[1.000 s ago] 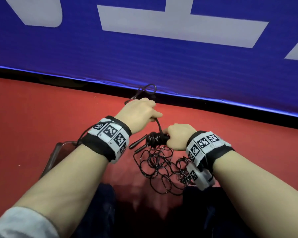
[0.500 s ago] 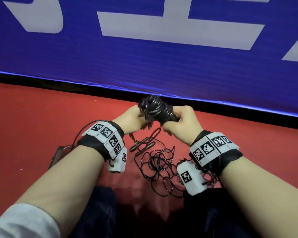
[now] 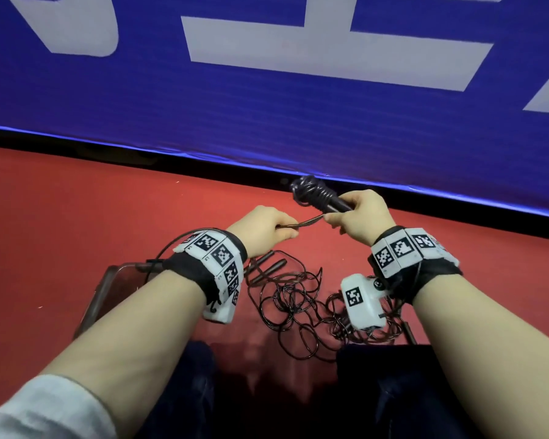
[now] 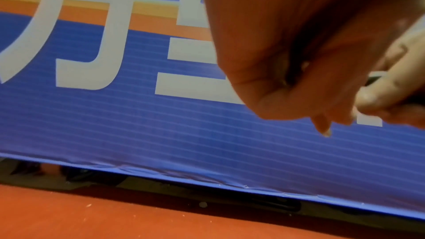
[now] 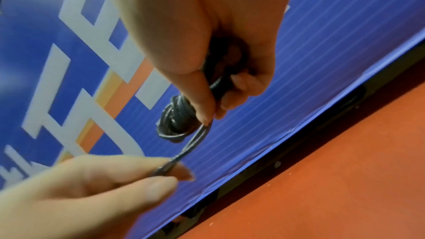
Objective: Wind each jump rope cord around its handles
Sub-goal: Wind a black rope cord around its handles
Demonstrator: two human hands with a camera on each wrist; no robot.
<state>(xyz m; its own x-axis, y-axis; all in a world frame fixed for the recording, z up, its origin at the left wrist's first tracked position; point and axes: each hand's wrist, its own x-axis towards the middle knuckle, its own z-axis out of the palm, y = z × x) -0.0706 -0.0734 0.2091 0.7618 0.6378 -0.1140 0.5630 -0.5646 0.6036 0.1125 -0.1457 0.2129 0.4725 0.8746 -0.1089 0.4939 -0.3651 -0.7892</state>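
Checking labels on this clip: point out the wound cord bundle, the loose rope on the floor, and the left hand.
wound cord bundle (image 3: 311, 192), head view, on the coiled wraps.
loose rope (image 3: 286, 304), head view, on the tangled loops.
left hand (image 3: 262, 228), head view, back of the hand.

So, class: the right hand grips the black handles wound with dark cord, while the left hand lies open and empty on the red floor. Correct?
Not quite. The left hand isn't open or on the red floor; it's raised, pinching the loose end of dark cord, as the right wrist view shows. The right hand does grip the black handles wound with dark cord.
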